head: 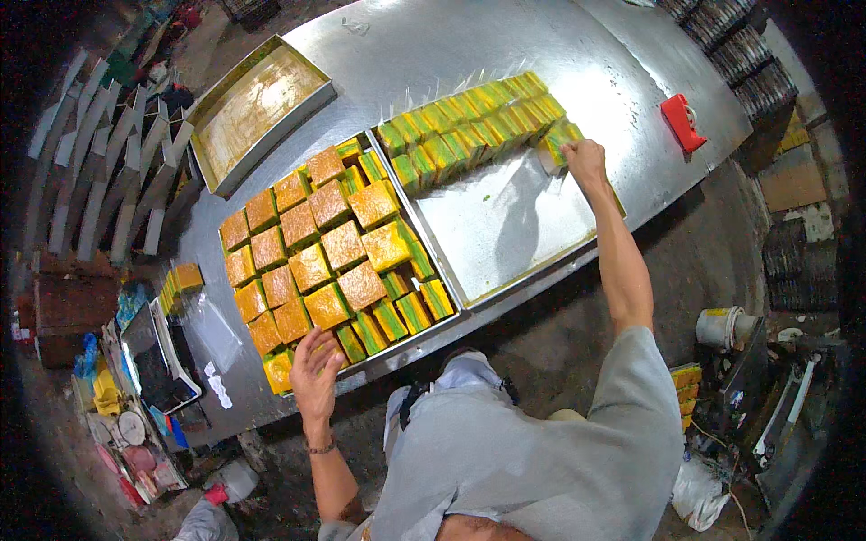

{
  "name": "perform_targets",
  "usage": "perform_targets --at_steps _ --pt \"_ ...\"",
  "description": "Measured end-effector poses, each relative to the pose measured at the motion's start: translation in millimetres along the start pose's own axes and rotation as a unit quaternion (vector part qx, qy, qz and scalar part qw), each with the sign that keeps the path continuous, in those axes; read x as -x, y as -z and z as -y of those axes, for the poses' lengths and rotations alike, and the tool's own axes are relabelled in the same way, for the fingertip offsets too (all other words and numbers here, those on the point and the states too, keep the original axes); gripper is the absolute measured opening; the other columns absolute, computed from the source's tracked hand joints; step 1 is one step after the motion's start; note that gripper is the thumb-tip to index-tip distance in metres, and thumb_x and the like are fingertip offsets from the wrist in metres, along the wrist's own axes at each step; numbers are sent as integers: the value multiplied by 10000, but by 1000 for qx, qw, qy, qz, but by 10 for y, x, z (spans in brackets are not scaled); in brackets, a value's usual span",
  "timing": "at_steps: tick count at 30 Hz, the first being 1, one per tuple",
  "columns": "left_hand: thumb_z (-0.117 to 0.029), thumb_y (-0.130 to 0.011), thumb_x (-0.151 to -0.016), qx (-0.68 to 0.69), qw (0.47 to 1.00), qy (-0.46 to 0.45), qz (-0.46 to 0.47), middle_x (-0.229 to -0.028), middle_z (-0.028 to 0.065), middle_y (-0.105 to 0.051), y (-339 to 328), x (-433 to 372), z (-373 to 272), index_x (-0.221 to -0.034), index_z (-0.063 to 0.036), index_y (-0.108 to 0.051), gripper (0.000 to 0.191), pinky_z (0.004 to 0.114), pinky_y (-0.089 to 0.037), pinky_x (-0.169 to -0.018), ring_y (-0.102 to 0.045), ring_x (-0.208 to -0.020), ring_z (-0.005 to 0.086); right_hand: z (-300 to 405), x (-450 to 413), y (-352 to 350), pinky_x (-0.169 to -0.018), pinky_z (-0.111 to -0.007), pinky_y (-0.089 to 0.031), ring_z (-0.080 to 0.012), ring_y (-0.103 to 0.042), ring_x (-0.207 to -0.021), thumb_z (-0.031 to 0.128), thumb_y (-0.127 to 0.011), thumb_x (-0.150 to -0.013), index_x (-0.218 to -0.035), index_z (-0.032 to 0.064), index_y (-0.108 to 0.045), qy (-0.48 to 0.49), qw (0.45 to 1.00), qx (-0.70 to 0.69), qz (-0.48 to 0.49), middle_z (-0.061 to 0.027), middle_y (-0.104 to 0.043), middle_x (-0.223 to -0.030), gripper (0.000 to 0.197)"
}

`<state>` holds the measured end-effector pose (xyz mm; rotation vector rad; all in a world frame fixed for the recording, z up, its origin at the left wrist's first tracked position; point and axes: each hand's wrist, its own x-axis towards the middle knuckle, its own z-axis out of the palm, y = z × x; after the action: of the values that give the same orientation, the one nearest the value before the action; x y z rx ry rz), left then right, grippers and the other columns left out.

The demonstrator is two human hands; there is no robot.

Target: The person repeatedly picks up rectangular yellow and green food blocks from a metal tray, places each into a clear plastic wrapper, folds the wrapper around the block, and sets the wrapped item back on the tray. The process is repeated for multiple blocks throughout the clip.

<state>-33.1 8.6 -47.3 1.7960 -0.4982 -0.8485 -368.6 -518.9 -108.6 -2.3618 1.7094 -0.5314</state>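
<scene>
On the steel table stands a metal tray (443, 270) crowded with square layered cakes (362, 284) in yellow and green, many of them with glossy brown tops. My left hand (316, 372) is beside its near edge, fingers apart and holding nothing. To the right, a second metal tray (467, 237) holds two rows of layered cake pieces (473, 132) standing on edge, with clear plastic film sticking up behind them. At the right end of these rows, my right hand (587, 166) grips a yellow-green cake piece (556, 145); the fingers partly hide it.
An oil-stained baking tray (260, 111) sits at the back left. A red tape dispenser (683, 125) lies on the right side of the steel table (487, 34). Clear plastic bags (216, 331) and a few cake pieces (181, 284) are at the left. Stacked metal trays (115, 162) stand beyond.
</scene>
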Motion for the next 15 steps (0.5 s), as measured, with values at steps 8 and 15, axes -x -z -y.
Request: perform_targets --at_steps 8,15 --pt "-14 -691 -895 -43 997 14 -64 -1297 200 -613 365 253 278 -1393 26 -500 534 388 -520 -991 -630 -1166 282 -93 -211 -352 -875 -414 -539 -358 -700 -968 333 -767 -816 -1004 -13 -746 -4 991 -70 -116 -222 -730 -1017 395" --pt "27 -683 -885 -3 999 36 -33 -1232 165 -642 264 254 426 -1379 26 -508 524 339 -535 -945 -651 -1124 253 -370 376 -705 -1024 -442 -447 -338 -549 -1199 275 -953 -599 -1331 22 -455 -181 930 -271 -169 -199 -574 -1286 921"
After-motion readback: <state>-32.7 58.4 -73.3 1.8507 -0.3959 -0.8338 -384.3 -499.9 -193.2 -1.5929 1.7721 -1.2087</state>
